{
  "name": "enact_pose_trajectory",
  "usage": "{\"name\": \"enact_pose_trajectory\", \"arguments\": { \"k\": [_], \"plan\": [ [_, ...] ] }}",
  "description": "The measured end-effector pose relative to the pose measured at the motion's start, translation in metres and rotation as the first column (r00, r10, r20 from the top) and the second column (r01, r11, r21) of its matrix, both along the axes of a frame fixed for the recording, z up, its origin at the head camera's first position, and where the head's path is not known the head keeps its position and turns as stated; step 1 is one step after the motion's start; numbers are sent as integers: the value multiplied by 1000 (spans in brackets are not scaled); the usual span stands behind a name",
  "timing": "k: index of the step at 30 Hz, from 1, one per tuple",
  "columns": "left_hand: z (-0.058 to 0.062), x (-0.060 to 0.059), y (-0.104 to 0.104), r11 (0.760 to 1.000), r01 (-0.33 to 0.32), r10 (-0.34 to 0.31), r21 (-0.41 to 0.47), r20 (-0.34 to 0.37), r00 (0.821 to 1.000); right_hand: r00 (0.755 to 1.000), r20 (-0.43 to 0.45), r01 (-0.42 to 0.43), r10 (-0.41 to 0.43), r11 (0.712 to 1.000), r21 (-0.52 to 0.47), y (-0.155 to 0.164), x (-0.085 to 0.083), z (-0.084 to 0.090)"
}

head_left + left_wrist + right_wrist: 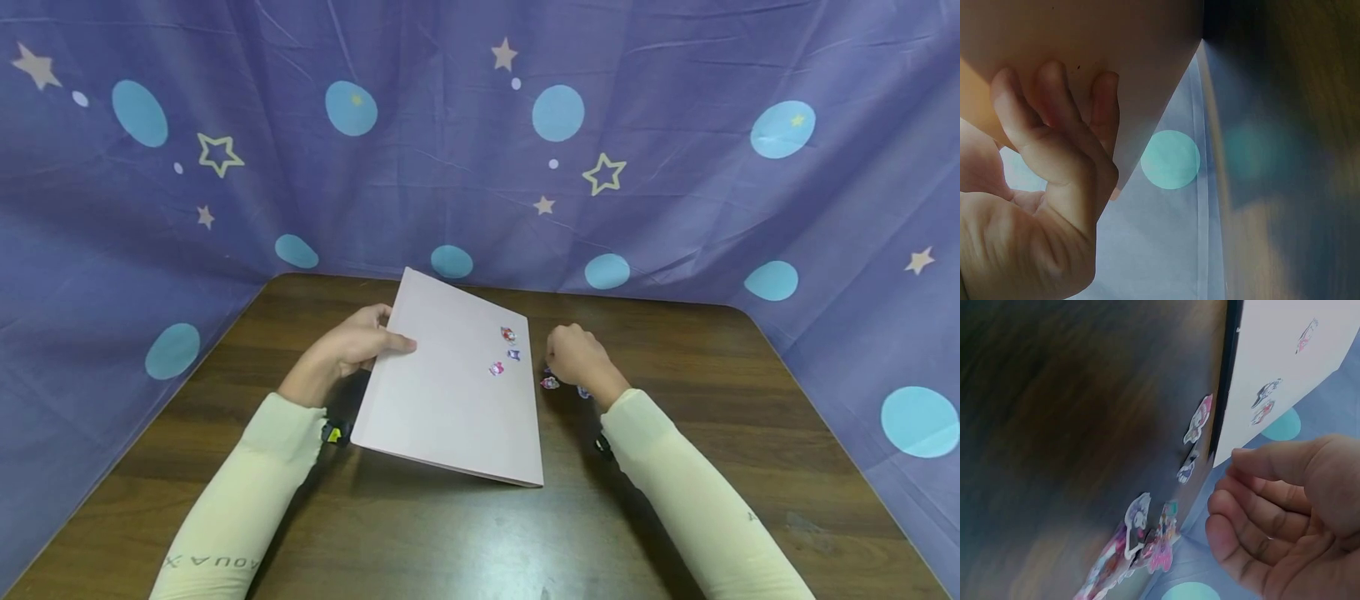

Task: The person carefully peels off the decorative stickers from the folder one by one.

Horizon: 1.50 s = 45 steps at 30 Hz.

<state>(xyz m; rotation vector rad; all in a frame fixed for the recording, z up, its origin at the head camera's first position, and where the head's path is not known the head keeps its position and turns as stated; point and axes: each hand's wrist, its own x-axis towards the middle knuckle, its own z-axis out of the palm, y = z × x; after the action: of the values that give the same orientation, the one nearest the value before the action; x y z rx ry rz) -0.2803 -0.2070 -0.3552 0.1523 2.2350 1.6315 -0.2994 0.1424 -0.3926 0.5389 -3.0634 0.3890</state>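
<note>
My left hand grips the left edge of a large flat white board, thumb on its face. In the left wrist view its fingers press against the underside. The board is tilted, its far left corner raised. Three small character stickers lie near its right edge: a red one, a blue one and a pink one. Just right of the board, my right hand hovers above loose stickers. Its fingers are loosely curled, and nothing shows between them in the right wrist view.
Several loose cutout stickers lie on the brown wooden table, partly hidden under my right hand in the head view. A purple curtain with stars and blue dots hangs behind the table and along both sides.
</note>
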Motion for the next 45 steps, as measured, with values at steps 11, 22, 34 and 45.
{"name": "enact_pose_trajectory", "arguments": {
  "k": [11, 22, 34, 45],
  "plan": [
    [-1, 0, 1, 1000, -2, 2, 9, 16, 1000, 972, 25, -227, 233, 961, -156, -24, 1, 2],
    [-2, 0, 1, 1000, -3, 3, -3, -2, 1000, 952, 24, -292, 305, 930, -225, -39, 2, 0],
    [-1, 0, 0, 1000, -15, 15, 0, 4, 1000, 940, 183, -229, 289, 930, -289, -45, 0, 10],
    [-2, 1, 0, 1000, -6, 6, 6, 8, 1000, 926, 253, -203, 281, 934, -292, -45, -5, 8]
  ]
}}
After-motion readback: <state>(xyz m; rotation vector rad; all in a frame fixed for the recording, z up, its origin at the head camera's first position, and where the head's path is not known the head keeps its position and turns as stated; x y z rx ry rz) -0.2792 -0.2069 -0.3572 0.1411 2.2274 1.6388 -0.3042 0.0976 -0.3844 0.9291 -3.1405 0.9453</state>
